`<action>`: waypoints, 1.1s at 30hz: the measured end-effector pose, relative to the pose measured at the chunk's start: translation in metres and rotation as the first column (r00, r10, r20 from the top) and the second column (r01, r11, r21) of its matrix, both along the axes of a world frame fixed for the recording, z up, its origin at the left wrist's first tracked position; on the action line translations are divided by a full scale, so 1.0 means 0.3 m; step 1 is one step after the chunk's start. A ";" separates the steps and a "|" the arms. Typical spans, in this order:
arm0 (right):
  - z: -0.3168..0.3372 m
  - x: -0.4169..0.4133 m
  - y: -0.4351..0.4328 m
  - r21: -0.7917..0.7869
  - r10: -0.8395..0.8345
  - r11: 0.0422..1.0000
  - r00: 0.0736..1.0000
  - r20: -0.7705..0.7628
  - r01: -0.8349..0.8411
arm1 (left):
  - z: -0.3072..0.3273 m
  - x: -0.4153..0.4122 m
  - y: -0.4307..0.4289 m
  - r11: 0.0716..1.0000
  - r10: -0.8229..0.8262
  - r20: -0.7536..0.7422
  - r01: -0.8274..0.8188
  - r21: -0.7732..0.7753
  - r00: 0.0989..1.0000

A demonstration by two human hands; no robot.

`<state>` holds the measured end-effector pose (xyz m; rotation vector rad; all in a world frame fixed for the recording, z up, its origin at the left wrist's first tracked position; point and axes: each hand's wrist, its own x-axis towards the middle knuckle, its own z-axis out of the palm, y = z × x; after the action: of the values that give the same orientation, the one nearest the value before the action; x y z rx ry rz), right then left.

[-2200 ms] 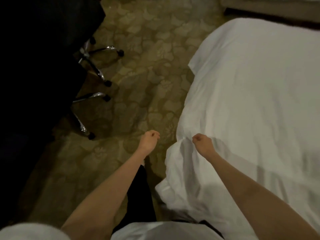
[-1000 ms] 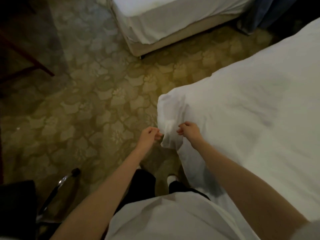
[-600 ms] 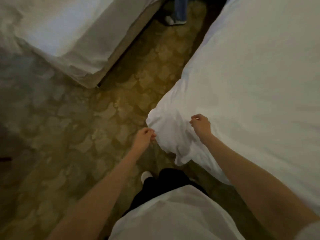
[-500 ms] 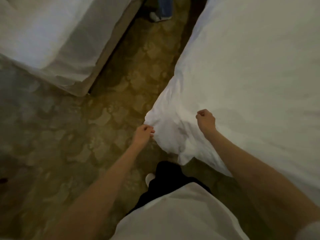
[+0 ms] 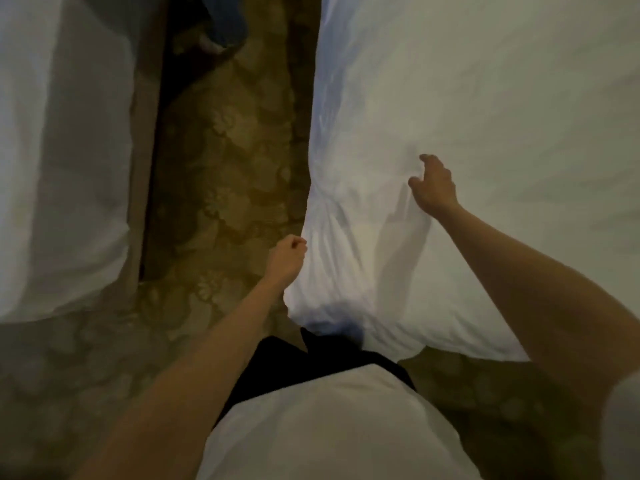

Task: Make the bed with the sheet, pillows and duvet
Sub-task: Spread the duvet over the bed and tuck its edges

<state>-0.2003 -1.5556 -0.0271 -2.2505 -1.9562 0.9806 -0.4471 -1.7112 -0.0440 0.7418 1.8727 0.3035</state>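
Your left hand: fist still pinching the duvet at its corner edge. Your right hand: earlier grip released, fingers now loosely spread, touching the duvet top. Duvet: on the bed, corner overhanging the carpet.

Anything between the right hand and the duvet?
Nothing visible. The right hand is directly over the duvet near its corner; the left hand grips its edge.

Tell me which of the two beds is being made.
The right-hand bed: the left hand grips its white bedding at the corner and the right hand touches its top. The bed across the carpet is untouched.
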 end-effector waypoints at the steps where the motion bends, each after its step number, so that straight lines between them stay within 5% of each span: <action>1: 0.005 0.007 0.053 -0.008 -0.013 1.000 1.000 0.020 0.013 | 0.007 -0.011 0.061 0.999 -0.034 0.000 0.034 -0.016 0.999; 6: -0.045 0.063 0.223 -0.085 -0.133 0.986 0.980 0.149 0.147 | 0.014 -0.050 0.379 0.990 -0.138 0.043 0.138 -0.009 0.990; 8: -0.094 0.046 0.258 -0.232 -0.122 0.959 0.977 0.177 0.162 | 0.002 -0.061 0.520 0.983 -0.181 0.049 0.181 0.008 0.982; 13: -0.215 -0.248 0.373 -0.476 0.410 0.789 0.910 -0.063 -0.389 | -0.030 -0.121 0.921 0.957 -0.287 0.059 0.283 0.065 0.956; 16: -0.224 -0.455 0.574 -0.463 0.467 0.717 0.852 -0.236 -0.521 | -0.032 -0.190 1.197 0.930 -0.357 0.023 0.353 0.103 0.934; 22: -0.107 -0.474 1.094 -0.192 -0.025 0.981 0.992 -0.126 0.001 | 0.041 -0.322 1.731 0.924 -0.326 -0.047 0.328 0.198 0.944; 28: -0.042 -0.212 1.406 -0.168 -0.416 0.900 0.907 -0.066 0.401 | 0.076 -0.293 2.088 0.937 -0.280 -0.042 0.283 0.206 0.959; 33: -0.006 -0.154 1.665 -0.195 -0.561 0.823 0.817 -0.136 0.533 | 0.101 -0.225 2.346 0.942 -0.270 0.007 0.263 0.207 0.963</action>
<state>-0.2466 -1.0560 -0.0290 -2.4628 -1.0735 1.2141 -0.5145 -1.0072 -0.0137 1.1122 1.6978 0.3359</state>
